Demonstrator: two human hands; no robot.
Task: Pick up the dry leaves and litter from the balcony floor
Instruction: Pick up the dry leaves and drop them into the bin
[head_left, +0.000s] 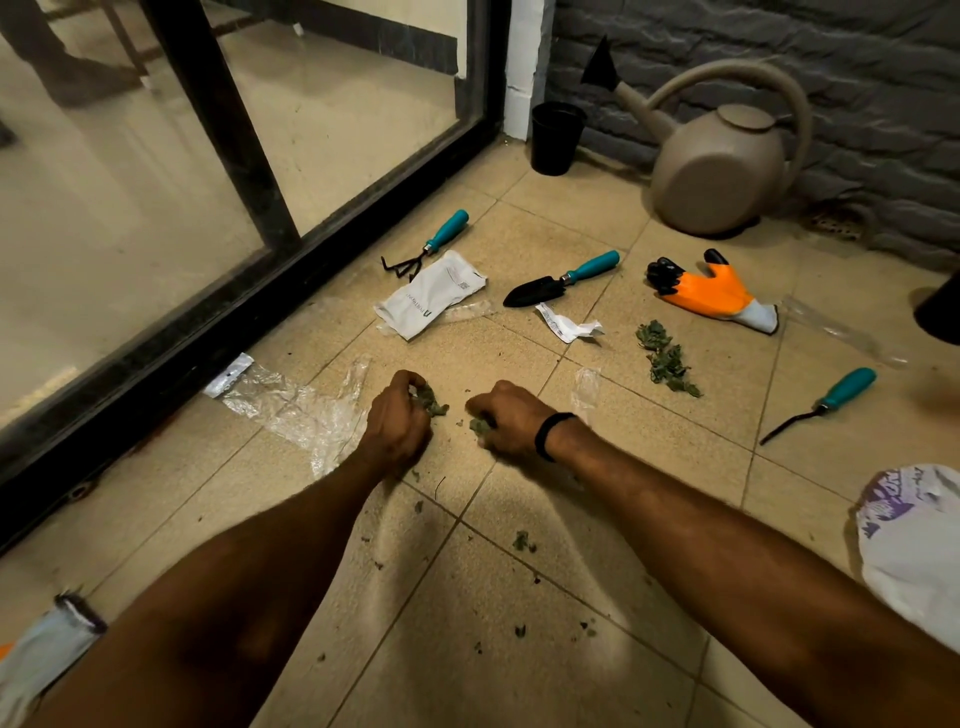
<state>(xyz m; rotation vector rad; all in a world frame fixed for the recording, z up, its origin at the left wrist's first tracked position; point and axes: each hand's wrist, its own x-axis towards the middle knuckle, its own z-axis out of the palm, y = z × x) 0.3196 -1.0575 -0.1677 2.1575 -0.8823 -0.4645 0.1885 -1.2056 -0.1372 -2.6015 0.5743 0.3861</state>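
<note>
1. The fingertips of both hands are tucked under the knuckles and cannot be seen clearly.
2. The left hand (397, 415) is curled tightly round a leaf clump (435, 405), held low over the speckled beige tiled floor (519, 649).
3. The right hand (506, 421), banded at the wrist by a black wristband (553, 434), is closed in a pinch on a smaller leaf tuft (479, 427) at floor level.
4. A white printed bag (914, 540) is cut off by the right edge. A dark round object (941, 312) above it is only partly shown and cannot be identified. A grey cloth (36, 660) at the lower left is blurred.
5. A shrivelled green leaf pile (667, 358) is left loose beyond the right hand, near an orange glove (711, 293) with black fingertips. Small crumbs (522, 540) are scattered between the forearms.
6. A crinkled clear plastic sheet (296, 410) is spread just beside the left hand. A flat white pouch (431, 296) and a torn paper scrap (566, 325) lie farther off.
7. A teal-handled trowel (561, 280), rake (426, 249) and weeder (821, 402) are laid apart on the tiles. A rounded beige watering can (722, 166) is set against the grey brick wall (857, 78).
</note>
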